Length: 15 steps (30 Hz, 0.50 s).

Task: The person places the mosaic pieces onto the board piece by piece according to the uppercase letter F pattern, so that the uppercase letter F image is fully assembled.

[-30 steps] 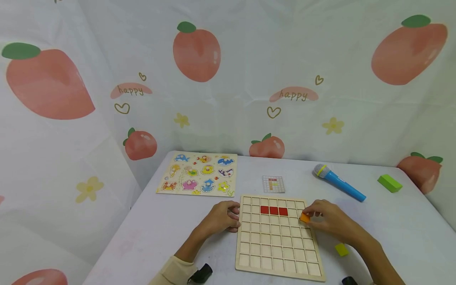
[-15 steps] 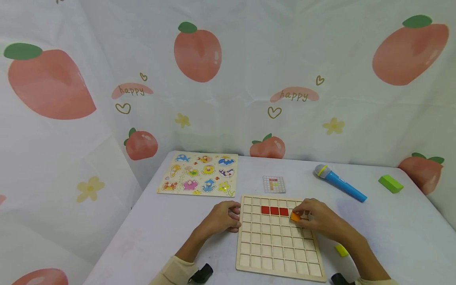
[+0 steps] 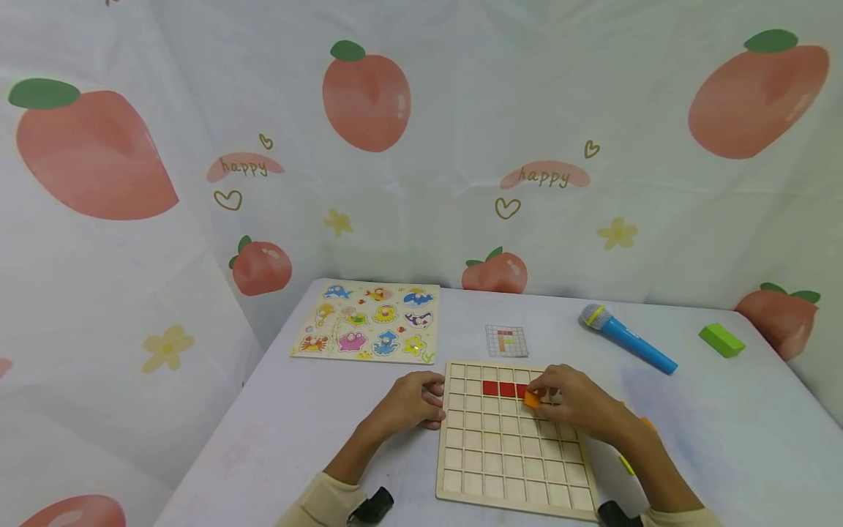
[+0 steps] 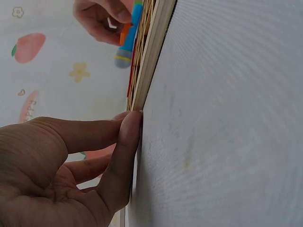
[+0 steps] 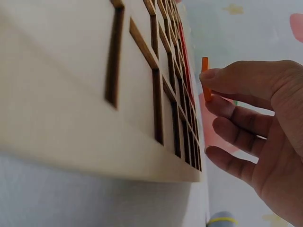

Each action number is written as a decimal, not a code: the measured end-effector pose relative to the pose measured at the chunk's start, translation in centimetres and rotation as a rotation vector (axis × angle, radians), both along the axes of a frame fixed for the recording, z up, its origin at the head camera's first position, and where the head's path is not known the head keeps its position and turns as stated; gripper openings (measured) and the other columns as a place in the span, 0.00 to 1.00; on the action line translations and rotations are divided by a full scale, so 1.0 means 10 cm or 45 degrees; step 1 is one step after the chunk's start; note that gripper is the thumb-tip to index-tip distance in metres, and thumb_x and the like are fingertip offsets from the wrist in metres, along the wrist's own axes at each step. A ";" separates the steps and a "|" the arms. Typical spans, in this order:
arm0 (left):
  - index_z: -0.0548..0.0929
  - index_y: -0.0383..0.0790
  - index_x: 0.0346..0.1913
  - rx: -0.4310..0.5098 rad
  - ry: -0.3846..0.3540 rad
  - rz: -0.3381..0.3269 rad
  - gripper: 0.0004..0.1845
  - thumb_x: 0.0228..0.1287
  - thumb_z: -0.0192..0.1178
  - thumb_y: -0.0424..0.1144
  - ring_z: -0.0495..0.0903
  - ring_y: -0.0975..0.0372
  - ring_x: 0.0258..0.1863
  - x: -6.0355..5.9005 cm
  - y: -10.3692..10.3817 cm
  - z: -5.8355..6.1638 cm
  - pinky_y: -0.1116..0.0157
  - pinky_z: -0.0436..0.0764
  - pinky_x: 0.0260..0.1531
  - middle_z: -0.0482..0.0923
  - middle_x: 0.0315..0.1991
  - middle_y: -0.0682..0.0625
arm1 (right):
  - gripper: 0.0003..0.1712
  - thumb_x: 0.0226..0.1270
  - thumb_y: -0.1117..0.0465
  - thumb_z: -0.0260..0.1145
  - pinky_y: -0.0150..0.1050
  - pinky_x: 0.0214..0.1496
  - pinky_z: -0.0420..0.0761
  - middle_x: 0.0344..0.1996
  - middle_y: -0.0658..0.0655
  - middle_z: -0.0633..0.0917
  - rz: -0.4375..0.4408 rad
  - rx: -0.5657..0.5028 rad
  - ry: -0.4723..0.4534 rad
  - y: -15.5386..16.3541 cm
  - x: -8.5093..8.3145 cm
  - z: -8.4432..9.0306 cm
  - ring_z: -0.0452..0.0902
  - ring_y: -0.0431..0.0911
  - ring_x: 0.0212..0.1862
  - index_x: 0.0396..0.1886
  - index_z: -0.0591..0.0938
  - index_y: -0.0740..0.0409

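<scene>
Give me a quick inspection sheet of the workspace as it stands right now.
Surface: white table, lightly scuffed.
Job's things: wooden grid board with three red tiles in its second row; orange tile held just above the board, beside the red ones; small pattern card behind the board.
Clutter: animal puzzle, blue toy microphone, green block, a yellow piece mostly hidden by the right forearm.
Hands: left hand rests against the board's left edge; right hand pinches the orange tile.
Cables: nothing seen.
Surroundings: white cloth backdrop printed with peaches.
</scene>
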<state>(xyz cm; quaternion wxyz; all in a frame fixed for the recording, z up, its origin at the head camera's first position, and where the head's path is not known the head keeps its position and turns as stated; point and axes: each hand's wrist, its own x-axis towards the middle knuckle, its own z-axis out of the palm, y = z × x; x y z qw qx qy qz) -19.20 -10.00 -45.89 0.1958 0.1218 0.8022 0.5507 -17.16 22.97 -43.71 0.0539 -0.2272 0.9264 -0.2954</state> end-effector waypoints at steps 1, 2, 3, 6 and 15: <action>0.77 0.25 0.67 -0.002 -0.001 0.000 0.31 0.59 0.72 0.20 0.85 0.59 0.40 0.00 0.00 0.00 0.63 0.93 0.32 0.80 0.47 0.44 | 0.17 0.67 0.53 0.77 0.33 0.41 0.81 0.39 0.44 0.82 0.011 -0.001 0.010 -0.01 -0.01 0.00 0.75 0.40 0.43 0.51 0.90 0.57; 0.77 0.25 0.67 -0.007 0.001 0.000 0.31 0.59 0.72 0.20 0.85 0.59 0.40 0.00 0.00 0.00 0.63 0.93 0.32 0.80 0.47 0.44 | 0.17 0.67 0.53 0.77 0.33 0.41 0.81 0.39 0.43 0.82 0.022 -0.003 0.025 -0.01 -0.01 0.01 0.75 0.40 0.43 0.51 0.90 0.56; 0.77 0.25 0.67 -0.008 0.003 0.000 0.31 0.59 0.72 0.20 0.85 0.59 0.40 0.00 0.00 0.00 0.63 0.93 0.32 0.80 0.47 0.44 | 0.17 0.67 0.53 0.77 0.33 0.41 0.81 0.39 0.43 0.82 0.034 -0.007 0.039 -0.02 -0.02 0.01 0.75 0.40 0.43 0.50 0.90 0.56; 0.78 0.25 0.66 -0.014 0.011 -0.001 0.31 0.59 0.72 0.20 0.84 0.59 0.40 0.01 0.00 0.01 0.63 0.93 0.32 0.80 0.47 0.44 | 0.16 0.68 0.53 0.76 0.33 0.41 0.81 0.39 0.43 0.83 0.056 -0.030 0.052 -0.05 -0.03 0.02 0.75 0.41 0.43 0.51 0.90 0.55; 0.78 0.25 0.66 0.000 -0.010 0.000 0.30 0.59 0.71 0.20 0.85 0.59 0.39 0.01 0.00 0.01 0.63 0.93 0.32 0.80 0.46 0.44 | 0.15 0.68 0.55 0.76 0.34 0.45 0.81 0.39 0.44 0.82 0.076 -0.033 0.020 -0.20 -0.09 0.05 0.75 0.43 0.45 0.51 0.90 0.54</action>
